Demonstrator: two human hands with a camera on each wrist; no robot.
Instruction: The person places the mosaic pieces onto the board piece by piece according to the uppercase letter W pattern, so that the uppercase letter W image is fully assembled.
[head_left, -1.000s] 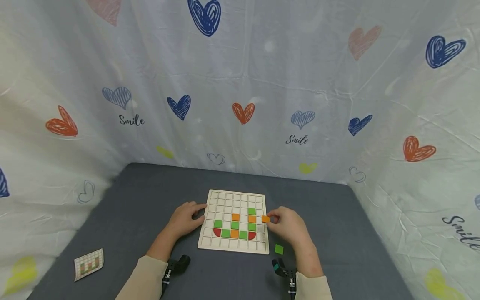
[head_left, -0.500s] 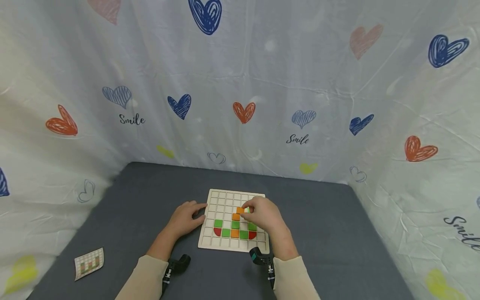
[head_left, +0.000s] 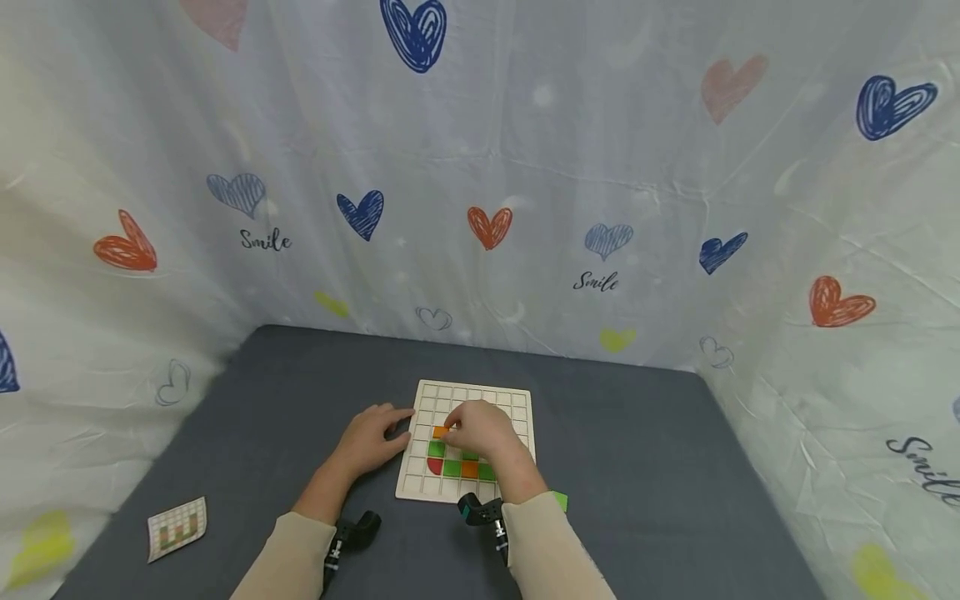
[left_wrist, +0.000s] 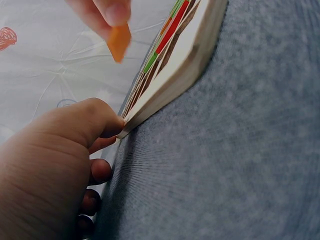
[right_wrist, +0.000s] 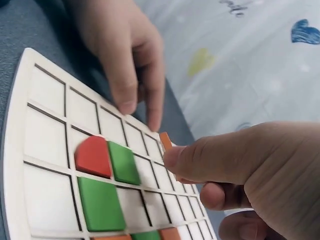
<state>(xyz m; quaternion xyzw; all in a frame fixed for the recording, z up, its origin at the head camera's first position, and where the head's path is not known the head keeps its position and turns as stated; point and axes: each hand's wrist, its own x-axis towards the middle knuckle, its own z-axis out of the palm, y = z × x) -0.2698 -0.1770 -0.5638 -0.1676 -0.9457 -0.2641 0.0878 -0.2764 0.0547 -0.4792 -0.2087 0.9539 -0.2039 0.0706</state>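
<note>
A pale wooden grid board lies on the dark table. Green, orange and red tiles sit in its near rows, partly covered by my right hand. That hand pinches an orange square tile between thumb and finger, above the board's left part. From the right wrist, the orange tile shows edge-on, over the grid beyond a red rounded tile and a green tile. My left hand touches the board's left edge with its thumb and a straight finger; the left wrist view shows its thumb at the rim.
A loose green tile lies on the table right of the board, partly behind my right forearm. At the far left lies a small card with a printed grid pattern. A curtain with hearts hangs behind the table.
My right hand has carried the orange tile from beyond the board's right edge leftward across it to its left part. The left hand has stayed at the left edge.
</note>
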